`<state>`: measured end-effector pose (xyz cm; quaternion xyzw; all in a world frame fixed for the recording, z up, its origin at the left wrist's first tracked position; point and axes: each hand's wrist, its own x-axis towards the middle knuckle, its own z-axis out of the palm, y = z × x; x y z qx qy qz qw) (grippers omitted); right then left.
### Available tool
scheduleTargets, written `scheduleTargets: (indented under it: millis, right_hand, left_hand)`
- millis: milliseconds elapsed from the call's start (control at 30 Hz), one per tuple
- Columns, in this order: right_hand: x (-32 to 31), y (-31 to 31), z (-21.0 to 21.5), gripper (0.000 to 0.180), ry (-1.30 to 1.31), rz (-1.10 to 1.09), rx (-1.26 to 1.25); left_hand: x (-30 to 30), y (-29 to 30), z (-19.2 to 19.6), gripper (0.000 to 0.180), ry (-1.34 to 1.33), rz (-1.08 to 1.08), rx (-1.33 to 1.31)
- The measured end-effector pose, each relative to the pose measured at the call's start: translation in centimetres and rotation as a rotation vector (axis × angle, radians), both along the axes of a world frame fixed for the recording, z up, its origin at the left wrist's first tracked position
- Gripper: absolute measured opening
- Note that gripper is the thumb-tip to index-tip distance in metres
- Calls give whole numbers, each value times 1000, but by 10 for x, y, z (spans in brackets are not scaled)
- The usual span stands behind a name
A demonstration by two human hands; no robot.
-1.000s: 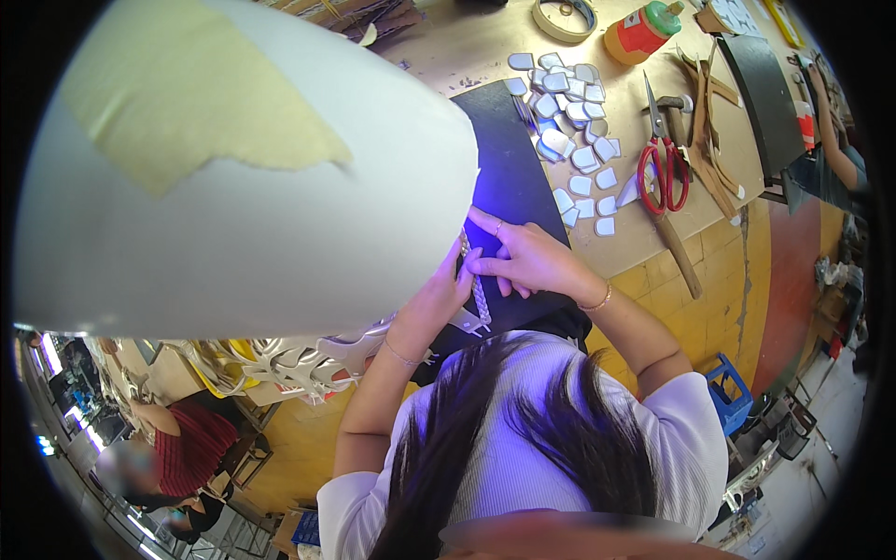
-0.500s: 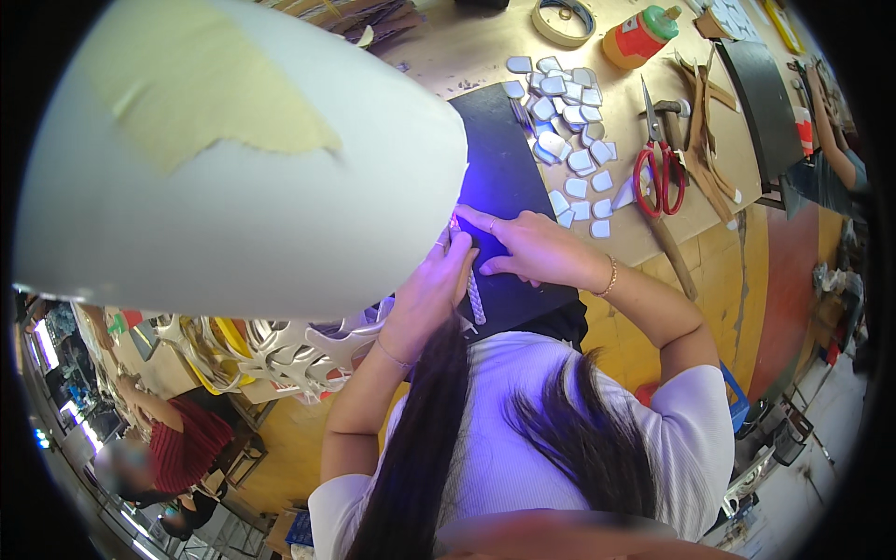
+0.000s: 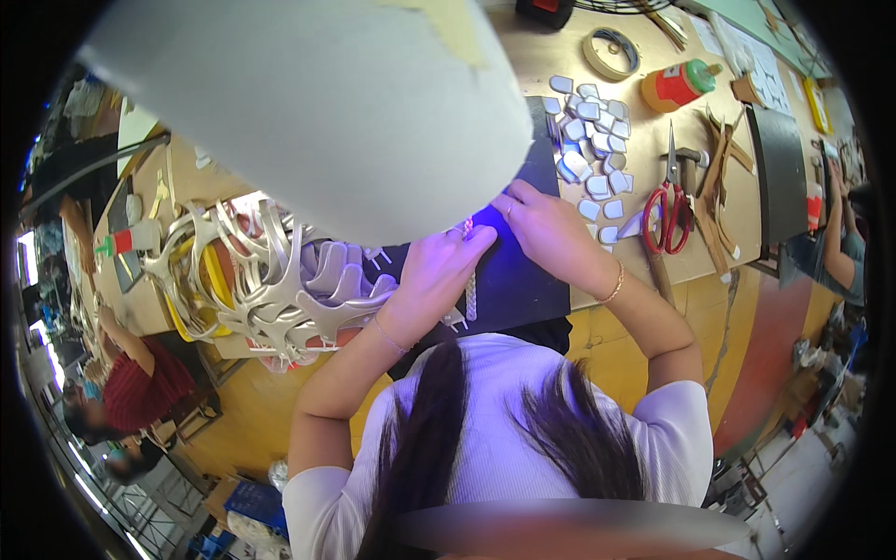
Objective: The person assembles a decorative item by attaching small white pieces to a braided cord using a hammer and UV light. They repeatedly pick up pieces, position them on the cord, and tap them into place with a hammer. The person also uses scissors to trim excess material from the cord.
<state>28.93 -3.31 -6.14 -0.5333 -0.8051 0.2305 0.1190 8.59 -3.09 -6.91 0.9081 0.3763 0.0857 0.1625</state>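
My left hand (image 3: 437, 269) is closed around a narrow silvery braided strap (image 3: 471, 299), whose lower end hangs below the fingers. The strap's upper tip shows pink in violet light between thumb and fingers. To its right, my right hand (image 3: 553, 231) has its fingers curled together at the rim of a big white curved cover (image 3: 373, 121). What those fingertips pinch, if anything, is hidden. Both hands are over a black mat (image 3: 532, 280), lit blue-violet under the cover.
Pale rounded tabs (image 3: 593, 131) lie piled beyond the mat. Red-handled scissors (image 3: 666, 210), a hammer (image 3: 693, 159), a red-and-green bottle (image 3: 677, 86) and a tape roll (image 3: 611, 53) are at right. Silvery strap pieces (image 3: 289, 280) heap at left. Another person (image 3: 140, 383) sits far left.
My right hand has gone from an outstretched index finger at the strap's tip to curled fingers, further from the left hand. The left hand keeps the strap. The whole view has shifted.
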Motion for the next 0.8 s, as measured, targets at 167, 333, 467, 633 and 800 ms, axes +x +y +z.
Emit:
scheduleTargets:
  millis: [167,333,467,633,800]
  right_hand:
    - [-5,-8,-11,57,-83,47,206]
    - [-8,-9,-13,52,-166,85,251]
    - [-7,-7,-11,50,-151,127,313]
    - [-6,-4,-7,49,-103,162,216]
    - [11,-4,3,47,90,-140,37]
  left_hand:
    - [-1,0,2,15,-84,2,-22]
    - [1,0,3,15,-82,8,8]
    - [2,0,2,16,-85,13,26]
    - [2,0,1,18,-58,12,44]
    - [2,1,2,19,20,-1,63]
